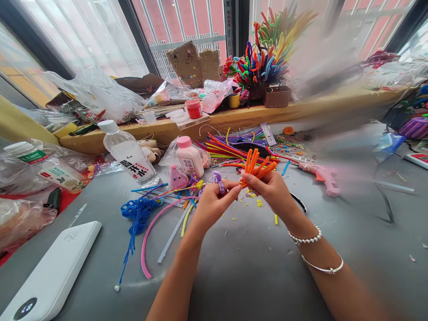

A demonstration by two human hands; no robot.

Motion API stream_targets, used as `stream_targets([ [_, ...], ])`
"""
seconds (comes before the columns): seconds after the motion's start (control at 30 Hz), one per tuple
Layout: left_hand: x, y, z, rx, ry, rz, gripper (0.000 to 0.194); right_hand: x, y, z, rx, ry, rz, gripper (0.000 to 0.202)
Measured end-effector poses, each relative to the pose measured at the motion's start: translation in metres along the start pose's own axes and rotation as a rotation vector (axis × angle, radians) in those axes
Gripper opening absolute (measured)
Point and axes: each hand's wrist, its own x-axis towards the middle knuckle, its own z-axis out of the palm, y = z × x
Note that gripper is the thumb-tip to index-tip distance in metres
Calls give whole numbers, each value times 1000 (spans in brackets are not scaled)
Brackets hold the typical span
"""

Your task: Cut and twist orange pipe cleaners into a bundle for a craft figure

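Note:
A bundle of orange pipe cleaners [256, 164], fanned out at the top, is held above the middle of the grey table. My right hand [267, 187] is closed on its lower part, thumb in front. My left hand [219, 198] is closed, its thumb and fingertips pressed at the bundle's left lower end. A purple fuzzy piece [218, 182] shows at the left hand's fingers. Just left of that hand stands a pink crocheted figure [178, 177]. Behind the hands lie loose pipe cleaners in several colours [227, 149]. Yellow scraps [259, 203] lie below the bundle.
A pink glue gun [323, 176] lies to the right. At left are a clear bottle [130, 154], a pink-capped bottle [189, 158], blue yarn [138, 214], a pink strip [149, 232] and a white power bank [53, 272]. A cluttered wooden ledge [234, 117] runs behind. The right side is blurred.

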Motion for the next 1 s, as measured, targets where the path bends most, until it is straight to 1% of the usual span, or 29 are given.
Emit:
stream_targets([
  [0.13, 0, 0, 0, -17, -10, -13, 20, 0, 2, 0, 4, -8, -4, 33],
  [0.37, 1, -2, 1, 33, -20, 9, 21, 1, 5, 1, 41, -4, -11, 30],
  [0.6, 1, -6, 4, 152, 18, 115, 22, 1, 4, 0, 64, 1, -16, 30],
  [0.8, 1, -10, 5, 347, 55, 213, 19, 1, 7, 0, 64, 2, -26, 29],
  [0.9, 1, -9, 5, 407, 67, 237, 16, 1, 7, 1, 68, 5, -22, 30],
  [1.0, 1, -9, 5, 402, 76, 234, 15, 2, 6, 1, 81, -1, -16, 29],
])
